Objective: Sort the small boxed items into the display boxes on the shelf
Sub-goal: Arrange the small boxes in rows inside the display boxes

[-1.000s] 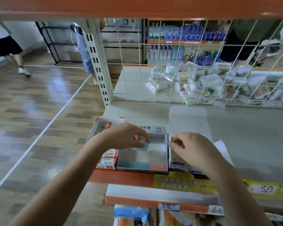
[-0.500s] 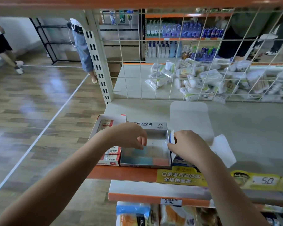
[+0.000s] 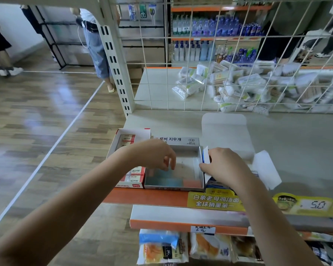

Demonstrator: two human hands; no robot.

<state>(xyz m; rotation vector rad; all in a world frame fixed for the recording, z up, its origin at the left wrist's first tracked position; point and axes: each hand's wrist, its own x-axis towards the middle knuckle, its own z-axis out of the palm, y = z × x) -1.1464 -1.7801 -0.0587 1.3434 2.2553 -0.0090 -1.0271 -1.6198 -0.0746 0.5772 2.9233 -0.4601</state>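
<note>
Middle display box (image 3: pixel 188 164) directly under left hand (image 3: pixel 156 153), fingers loosely curled, grasp unclear; right hand (image 3: pixel 224 166) pinches blue-white box (image 3: pixel 205 156) at its right wall.

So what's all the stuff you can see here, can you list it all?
middle display box: one, grey-white, shelf front, a few blue and orange items lying inside
left display box: one, white and red, beside it, holding red-and-white small boxes
right display box: one, blue and white, mostly hidden under the right hand
white flaps: two, behind and right of that box
wrapped packs: a pile, white, behind the wire grid
price tag: one, yellow, shelf edge
snack bags: several, lower shelf
left hand: over the middle box, fingers curled
right hand: gripping the right box's wall
</note>
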